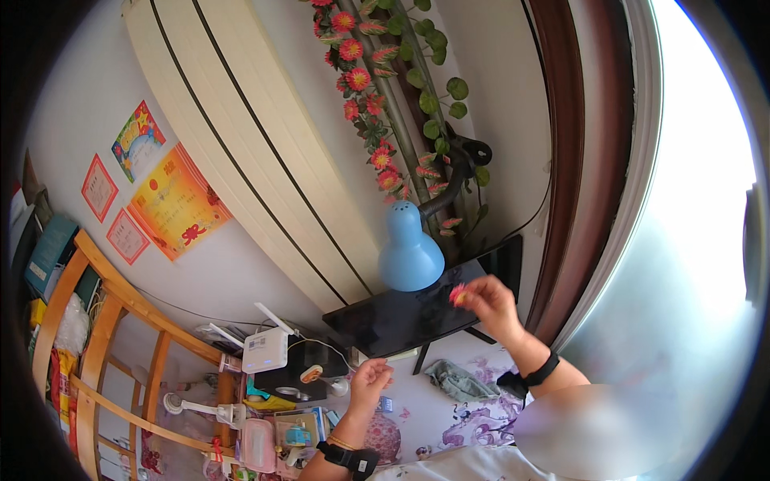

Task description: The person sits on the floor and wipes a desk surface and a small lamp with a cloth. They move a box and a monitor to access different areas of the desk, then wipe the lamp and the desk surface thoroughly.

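My right hand [493, 307] is raised in front of the dark monitor [401, 318], its thumb and fingertips pinching a small pink-red artificial flower [458, 294] with a yellowish centre. Lower and to the left, my left hand [371, 386] hovers over the table with its fingers curled together; whether anything is between them is too small to make out. Just left of the flower hangs the blue lamp shade [410, 252] on a black bendable arm. Above it, a garland of similar red flowers [357, 78] climbs along a pipe beside a vine of round green leaves [429, 103].
A white router [265, 351] with antennas stands left of the monitor. A crumpled grey-green cloth [461, 381] lies on the purple-patterned tablecloth [417, 425]. Boxes and a pink container [258, 445] crowd the lower left, beside a wooden rail frame [156, 361]. A bright window is at right.
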The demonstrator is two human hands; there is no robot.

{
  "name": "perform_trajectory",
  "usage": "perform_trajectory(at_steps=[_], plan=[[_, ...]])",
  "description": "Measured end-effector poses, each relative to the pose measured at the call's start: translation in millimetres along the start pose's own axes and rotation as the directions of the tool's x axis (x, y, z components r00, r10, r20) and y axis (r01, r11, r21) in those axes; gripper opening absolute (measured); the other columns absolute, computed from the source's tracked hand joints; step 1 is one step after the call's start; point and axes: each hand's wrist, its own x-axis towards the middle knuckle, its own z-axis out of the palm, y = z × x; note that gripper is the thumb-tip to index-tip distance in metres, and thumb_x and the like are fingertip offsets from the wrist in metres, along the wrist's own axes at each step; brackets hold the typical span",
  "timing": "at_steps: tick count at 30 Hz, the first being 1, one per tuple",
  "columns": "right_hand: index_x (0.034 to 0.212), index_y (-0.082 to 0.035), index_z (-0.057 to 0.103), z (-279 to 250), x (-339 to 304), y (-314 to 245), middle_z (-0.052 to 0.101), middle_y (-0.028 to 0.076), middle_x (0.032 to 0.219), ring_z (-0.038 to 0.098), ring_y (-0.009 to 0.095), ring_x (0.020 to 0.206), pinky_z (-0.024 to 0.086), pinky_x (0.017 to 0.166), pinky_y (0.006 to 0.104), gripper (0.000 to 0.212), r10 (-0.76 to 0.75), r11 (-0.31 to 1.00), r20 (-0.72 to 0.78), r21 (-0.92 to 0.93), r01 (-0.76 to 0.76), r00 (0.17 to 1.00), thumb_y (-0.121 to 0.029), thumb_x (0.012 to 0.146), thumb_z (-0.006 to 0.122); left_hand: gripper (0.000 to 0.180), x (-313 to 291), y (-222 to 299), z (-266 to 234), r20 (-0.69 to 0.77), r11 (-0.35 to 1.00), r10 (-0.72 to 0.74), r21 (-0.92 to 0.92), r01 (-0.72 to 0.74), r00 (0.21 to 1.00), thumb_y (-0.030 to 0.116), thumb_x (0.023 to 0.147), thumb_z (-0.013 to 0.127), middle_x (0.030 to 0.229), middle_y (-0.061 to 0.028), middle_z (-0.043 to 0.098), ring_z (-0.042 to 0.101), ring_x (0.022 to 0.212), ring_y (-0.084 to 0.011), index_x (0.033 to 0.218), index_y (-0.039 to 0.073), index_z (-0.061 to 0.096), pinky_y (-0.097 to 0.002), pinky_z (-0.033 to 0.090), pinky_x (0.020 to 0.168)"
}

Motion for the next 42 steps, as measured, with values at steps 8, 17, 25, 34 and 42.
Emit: perform_trajectory(at_steps=[8,17,25,34,42], plan=[[0.097,0.000,0.053,-22,93,-54,0.060,0.003,0.088,0.055,0.008,0.079,0.044,0.071,0.0218,0.012,-0.143,0.990,-0.227,-0.035,0.139,0.963,-0.005,0.086,0.054,0.013,-17,-14,-15,-0.067,0.996,-0.084,0.000,0.084,0.994,0.006,0.085,0.055,0.085,-0.0073,0.063,0.061,0.071,-0.0126,0.098,0.003,0.057,-0.0234,0.049,0.062],[0.096,-0.003,0.057,-34,206,-59,0.062,0.005,0.083,0.058,0.014,0.075,0.045,0.067,0.0268,0.017,-0.415,0.886,-0.393,-0.378,0.268,0.820,-0.010,0.082,0.058,0.015,-27,-24,-34,-0.138,0.990,-0.094,-0.115,0.078,0.986,0.004,0.084,0.056,0.083,-0.0085,0.063,0.059,0.067,-0.0125,0.098,0.000,0.056,-0.0208,0.046,0.058],[0.093,-0.011,0.061,-28,274,-62,0.065,0.011,0.085,0.061,0.032,0.081,0.047,0.070,0.0420,0.019,-0.412,0.527,-0.285,-0.849,-0.029,0.865,-0.021,0.076,0.062,0.018,-42,-27,-45,-0.199,0.986,-0.151,-0.103,0.132,0.968,0.008,0.084,0.058,0.085,-0.0098,0.065,0.061,0.066,-0.0142,0.101,0.003,0.054,-0.0242,0.048,0.058],[0.093,-0.013,0.065,-31,286,-73,0.065,0.011,0.090,0.061,0.032,0.086,0.048,0.073,0.0417,0.022,-0.210,0.317,-0.255,-0.931,-0.181,0.944,-0.025,0.075,0.062,0.018,-54,-43,-54,-0.211,0.985,-0.139,-0.129,0.113,0.967,0.009,0.083,0.058,0.084,-0.0095,0.063,0.060,0.066,-0.0146,0.100,0.002,0.054,-0.0243,0.048,0.057],[0.094,-0.006,0.065,-29,226,-60,0.064,0.016,0.093,0.060,0.031,0.089,0.047,0.077,0.0382,0.020,-0.588,0.466,-0.211,-0.877,0.114,0.781,-0.013,0.080,0.053,0.017,-67,-52,-56,-0.137,0.979,-0.151,-0.157,0.129,0.979,0.010,0.084,0.058,0.084,-0.0088,0.062,0.059,0.065,-0.0136,0.100,0.003,0.054,-0.0236,0.048,0.059]])
